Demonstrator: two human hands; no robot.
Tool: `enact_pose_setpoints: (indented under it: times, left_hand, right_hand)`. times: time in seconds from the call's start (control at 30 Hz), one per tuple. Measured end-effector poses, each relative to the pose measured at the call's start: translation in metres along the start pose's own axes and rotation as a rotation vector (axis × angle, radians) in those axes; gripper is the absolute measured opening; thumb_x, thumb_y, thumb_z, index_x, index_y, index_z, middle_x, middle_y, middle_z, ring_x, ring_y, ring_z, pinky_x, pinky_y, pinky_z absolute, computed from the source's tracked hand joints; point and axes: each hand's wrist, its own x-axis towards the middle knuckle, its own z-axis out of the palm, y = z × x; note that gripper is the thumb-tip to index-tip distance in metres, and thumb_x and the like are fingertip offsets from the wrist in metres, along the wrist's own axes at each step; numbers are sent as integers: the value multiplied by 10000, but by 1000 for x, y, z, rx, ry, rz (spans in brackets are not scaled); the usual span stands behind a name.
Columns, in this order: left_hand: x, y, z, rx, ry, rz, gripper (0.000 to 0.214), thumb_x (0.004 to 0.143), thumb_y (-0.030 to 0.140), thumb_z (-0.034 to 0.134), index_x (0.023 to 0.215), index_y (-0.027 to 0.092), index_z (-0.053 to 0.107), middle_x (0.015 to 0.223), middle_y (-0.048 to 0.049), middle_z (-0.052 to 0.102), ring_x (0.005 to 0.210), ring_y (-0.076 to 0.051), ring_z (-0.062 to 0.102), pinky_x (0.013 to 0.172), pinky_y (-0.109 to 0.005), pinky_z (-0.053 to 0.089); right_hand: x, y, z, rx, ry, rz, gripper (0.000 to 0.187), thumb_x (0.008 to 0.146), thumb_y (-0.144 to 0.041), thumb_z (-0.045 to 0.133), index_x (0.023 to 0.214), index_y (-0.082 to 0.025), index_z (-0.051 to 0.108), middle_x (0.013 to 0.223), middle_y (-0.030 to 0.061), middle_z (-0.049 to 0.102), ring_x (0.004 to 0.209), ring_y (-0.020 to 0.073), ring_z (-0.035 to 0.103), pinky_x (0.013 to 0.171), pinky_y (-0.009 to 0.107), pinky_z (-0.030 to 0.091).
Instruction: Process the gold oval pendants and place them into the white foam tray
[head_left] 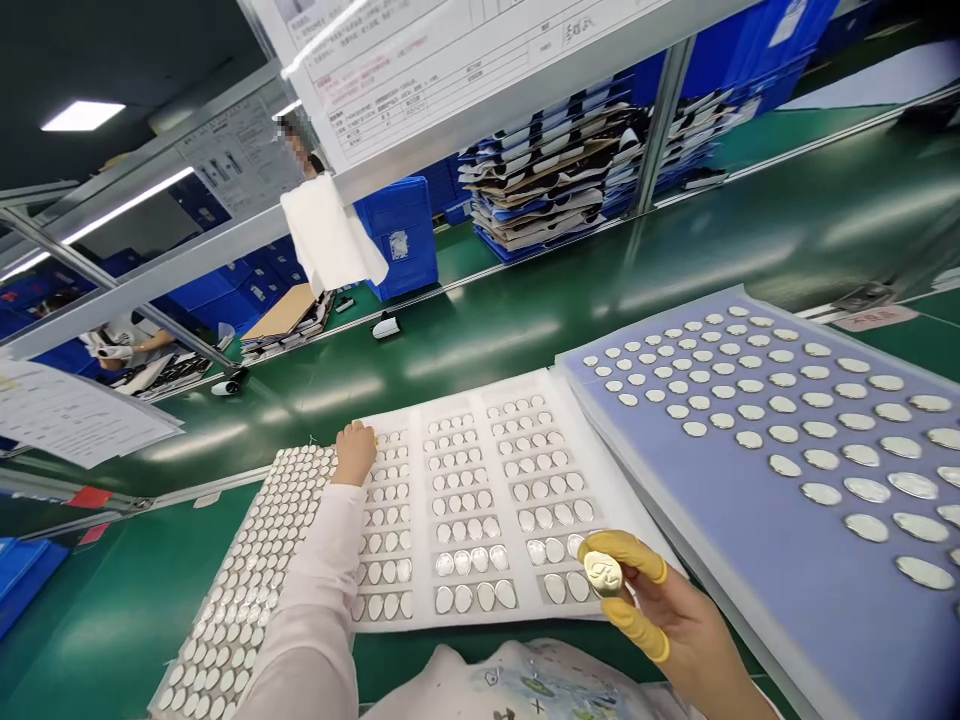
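My right hand [667, 600], with yellow finger cots on its thumb and fingertips, pinches a gold oval metal piece [603, 573] with a raised pattern on its face. It hovers over the lower right corner of a white foam sheet [420, 500] carrying rows of shiny oval pieces [463, 562] in short strips. My left hand [355, 452] reaches to the sheet's far left corner, its fingers curled and their tips hidden. Just left of that hand lies a tray [262, 540] packed with many similar round pieces.
On the right, a blue-purple foam sheet [675, 470] bears spaced-out oval pieces. Behind the bench stand a blue bin [401, 240] and stacked filled trays [540, 180]. Papers [465, 70] hang on a rail overhead. Another person's arm [150, 345] shows at far left.
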Motion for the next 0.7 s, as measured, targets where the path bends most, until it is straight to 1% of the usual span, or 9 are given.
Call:
enact_pose_setpoints:
  times: [0.1, 0.23, 0.27, 0.33, 0.4, 0.43, 0.5, 0.6, 0.7]
  left_hand:
    - [-27, 27, -10, -151, 41, 124, 228, 969, 139, 450, 993, 97, 673, 1126, -174, 646, 1096, -277, 622, 974, -441, 493]
    - [-89, 79, -24, -401, -46, 407, 221, 979, 230, 463, 877, 184, 653, 966, -44, 690, 907, -162, 643, 852, -272, 521]
    - [-105, 92, -29, -490, -96, 494, 227, 972, 244, 476, 816, 190, 632, 912, -20, 689, 862, -140, 637, 821, -244, 517]
    - [-135, 118, -40, -909, -286, 675, 111, 908, 231, 554, 836, 180, 622, 843, -13, 666, 777, -130, 601, 744, -241, 499]
    - [-155, 139, -49, -1113, -496, 754, 104, 810, 245, 676, 846, 182, 602, 745, 26, 606, 672, -108, 531, 658, -227, 460]
    - [-162, 148, -51, -1154, -579, 771, 167, 769, 258, 721, 834, 185, 585, 707, 45, 571, 638, -98, 494, 627, -220, 435]
    - [-171, 163, -52, -1187, -661, 760, 263, 731, 308, 773, 782, 189, 545, 651, 70, 498, 603, -84, 425, 590, -212, 385]
    - [-178, 179, -45, -1258, -669, 700, 355, 753, 429, 770, 741, 186, 512, 644, 69, 455, 609, -82, 384, 582, -215, 351]
    - [-183, 187, -38, -1345, -700, 669, 448, 806, 585, 690, 744, 181, 508, 665, 41, 499, 617, -87, 426, 595, -228, 373]
  right_hand:
    - [-1, 2, 1, -2, -34, -20, 287, 890, -363, 722, 1175, -336, 707, 995, 50, 720, 632, 140, 619, 721, 293, 593]
    - [4, 4, 7, 7, -55, -67, 274, 911, -402, 692, 1175, -325, 682, 1009, 65, 679, 691, 165, 603, 663, 293, 572]
    - [7, 3, 9, 6, -69, -94, 268, 919, -399, 683, 1178, -329, 673, 996, 62, 669, 702, 170, 595, 652, 295, 563]
    - [12, 0, 14, -16, -84, -163, 259, 933, -388, 669, 1187, -341, 657, 973, 52, 647, 686, 166, 567, 632, 297, 544]
    - [15, -4, 16, -77, -73, -238, 263, 941, -377, 661, 1201, -345, 647, 973, 49, 628, 637, 149, 516, 577, 281, 513]
    - [16, -6, 16, -117, -56, -274, 262, 948, -369, 654, 1208, -343, 645, 971, 50, 622, 615, 142, 489, 545, 272, 492]
    - [15, -10, 13, -198, -20, -332, 270, 962, -357, 636, 1232, -334, 642, 967, 54, 619, 601, 139, 462, 502, 261, 461]
    - [10, -13, 6, -253, 6, -387, 304, 972, -363, 623, 1273, -321, 631, 936, 57, 622, 612, 148, 471, 489, 260, 456]
    - [4, -11, 2, -244, 22, -397, 308, 976, -365, 617, 1279, -313, 631, 915, 57, 619, 605, 149, 470, 477, 263, 451]
